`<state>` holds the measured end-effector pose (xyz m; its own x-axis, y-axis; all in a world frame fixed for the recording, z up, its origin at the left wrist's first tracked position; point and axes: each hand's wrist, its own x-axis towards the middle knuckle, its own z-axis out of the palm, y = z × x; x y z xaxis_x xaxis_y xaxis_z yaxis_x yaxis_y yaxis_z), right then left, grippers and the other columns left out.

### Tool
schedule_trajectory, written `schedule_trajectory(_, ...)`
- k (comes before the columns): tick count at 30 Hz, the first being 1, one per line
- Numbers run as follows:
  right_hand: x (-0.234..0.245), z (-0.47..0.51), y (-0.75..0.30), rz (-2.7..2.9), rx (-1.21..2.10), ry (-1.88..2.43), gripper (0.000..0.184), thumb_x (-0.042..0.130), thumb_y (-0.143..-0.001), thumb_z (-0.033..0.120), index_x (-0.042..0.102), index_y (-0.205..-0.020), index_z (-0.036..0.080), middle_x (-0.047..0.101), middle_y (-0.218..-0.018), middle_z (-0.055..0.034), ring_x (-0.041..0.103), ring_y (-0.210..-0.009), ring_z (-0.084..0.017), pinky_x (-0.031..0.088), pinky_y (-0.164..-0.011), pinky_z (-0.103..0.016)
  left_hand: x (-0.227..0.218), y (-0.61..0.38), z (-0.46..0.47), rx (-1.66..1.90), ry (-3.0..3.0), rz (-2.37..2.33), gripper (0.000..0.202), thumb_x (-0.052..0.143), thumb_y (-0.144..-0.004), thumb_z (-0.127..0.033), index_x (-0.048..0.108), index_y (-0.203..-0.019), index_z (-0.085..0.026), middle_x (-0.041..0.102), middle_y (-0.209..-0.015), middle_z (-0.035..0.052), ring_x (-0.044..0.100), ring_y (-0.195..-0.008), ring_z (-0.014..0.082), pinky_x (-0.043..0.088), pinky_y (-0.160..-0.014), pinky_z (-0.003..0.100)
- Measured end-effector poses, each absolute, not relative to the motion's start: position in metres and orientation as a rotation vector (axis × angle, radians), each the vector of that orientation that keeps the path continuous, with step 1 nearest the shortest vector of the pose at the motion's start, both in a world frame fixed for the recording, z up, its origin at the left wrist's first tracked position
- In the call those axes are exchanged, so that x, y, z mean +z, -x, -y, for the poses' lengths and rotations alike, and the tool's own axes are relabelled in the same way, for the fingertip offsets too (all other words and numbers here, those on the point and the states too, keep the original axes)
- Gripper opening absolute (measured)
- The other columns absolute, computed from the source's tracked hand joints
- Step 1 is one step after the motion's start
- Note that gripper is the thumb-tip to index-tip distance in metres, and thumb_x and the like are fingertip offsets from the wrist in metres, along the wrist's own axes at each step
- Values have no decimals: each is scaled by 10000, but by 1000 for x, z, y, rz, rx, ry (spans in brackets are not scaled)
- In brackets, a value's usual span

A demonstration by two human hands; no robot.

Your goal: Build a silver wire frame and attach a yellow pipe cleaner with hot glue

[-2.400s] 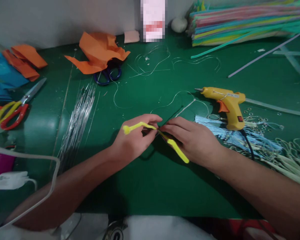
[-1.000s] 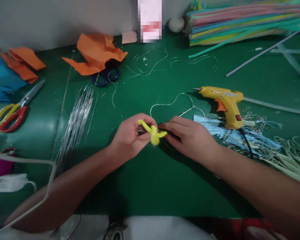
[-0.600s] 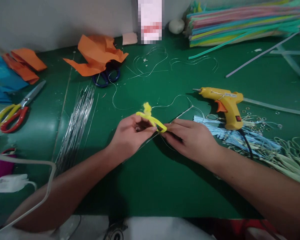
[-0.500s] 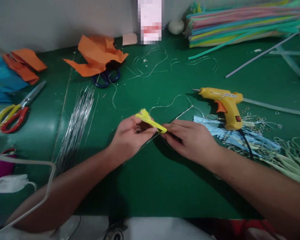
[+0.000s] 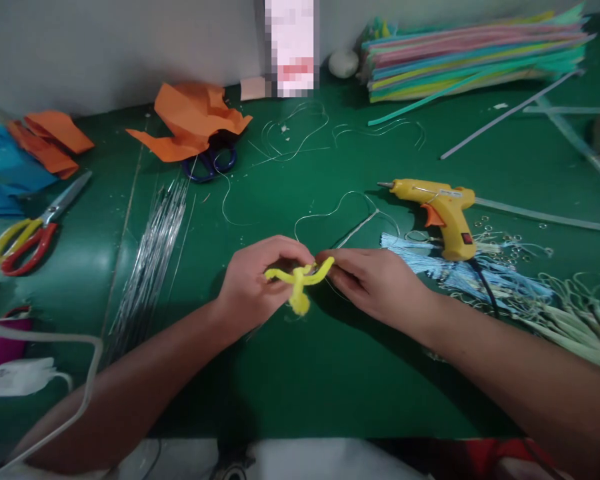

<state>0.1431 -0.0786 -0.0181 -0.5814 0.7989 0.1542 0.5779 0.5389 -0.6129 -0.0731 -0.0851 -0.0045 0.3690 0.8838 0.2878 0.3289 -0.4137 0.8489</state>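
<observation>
A yellow pipe cleaner shape (image 5: 299, 300) with bent arms and a rounded lower end is at the fingers of my left hand (image 5: 253, 283), which is closed on it. My right hand (image 5: 380, 283) pinches right beside it, its thumb and finger together close to one yellow arm. A thin silvery wire (image 5: 357, 228), twisted along part of its length, runs up from behind the right fingers and loops over the green table. My fingers hide where wire and pipe cleaner meet.
At right lie a yellow glue gun (image 5: 433, 193), blue tassels (image 5: 460, 277) and pale green tassels (image 5: 570, 327). A pipe cleaner bundle (image 5: 470, 57) is at back right. Left are a wire bundle (image 5: 155, 247), scissors (image 5: 45, 223) and orange paper (image 5: 193, 120).
The yellow pipe cleaner has been turned, so its rounded end now points down toward me and its arms spread sideways. Both hands stay close together, fingers still closed.
</observation>
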Motion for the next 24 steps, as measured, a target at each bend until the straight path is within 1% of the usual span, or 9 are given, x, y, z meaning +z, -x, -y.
schedule_trajectory(4,-18,78,-144,2334,783,1166,299,410,-978,263,684,-1055,175,724,-834,-42,628,-676,-143,395,-572,-254,-7,74,84,1041,-2045,-1011,280,673,-751,44,697,-921,-177,737,-950,21,703,-863,135,564,-758,220)
schedule_trajectory(8,-17,79,-143,2308,813,1174,304,409,-984,285,689,-1035,178,700,-786,-42,605,-663,-143,386,-575,-255,-6,73,83,1041,-2077,-1053,273,692,-751,35,698,-915,-183,745,-940,7,701,-843,118,560,-750,199)
schedule_trajectory(11,-15,79,-142,2284,789,1163,306,416,-989,301,694,-980,173,678,-750,-39,591,-648,-135,379,-574,-251,-6,72,84,1023,-2074,-1153,201,712,-779,-19,691,-886,-187,745,-913,-7,695,-822,106,551,-733,182)
schedule_trajectory(14,-12,79,-141,2282,726,1154,341,409,-1001,330,690,-897,166,643,-696,-35,565,-618,-125,362,-559,-247,-6,70,85,1018,-2062,-1172,115,711,-816,-85,686,-864,-186,743,-887,-4,697,-800,110,554,-715,193)
schedule_trajectory(18,-9,80,-140,2247,652,1130,374,415,-1006,331,677,-799,162,605,-628,-21,524,-555,-110,342,-525,-245,-5,67,85,998,-2067,-1194,101,704,-818,-95,691,-860,-187,750,-877,3,711,-798,129,559,-693,209)
schedule_trajectory(20,-9,80,-140,2209,667,1129,346,440,-1003,330,689,-833,160,634,-650,-20,543,-559,-106,359,-525,-238,-5,67,85,982,-2066,-1225,112,703,-807,-81,692,-846,-186,752,-866,0,710,-784,126,554,-685,205)
schedule_trajectory(22,-9,81,-140,2141,668,1146,271,488,-986,316,703,-956,154,689,-732,-30,590,-604,-109,396,-546,-230,-6,67,84,975,-2062,-1219,107,702,-804,-83,692,-844,-182,751,-870,6,709,-782,128,552,-691,212)
schedule_trajectory(24,-10,82,-140,2065,646,1136,223,526,-959,264,689,-1062,153,723,-822,-42,625,-659,-112,431,-576,-223,-7,69,83,979,-2048,-1167,108,692,-808,-80,688,-856,-176,747,-884,15,706,-793,130,550,-703,218)
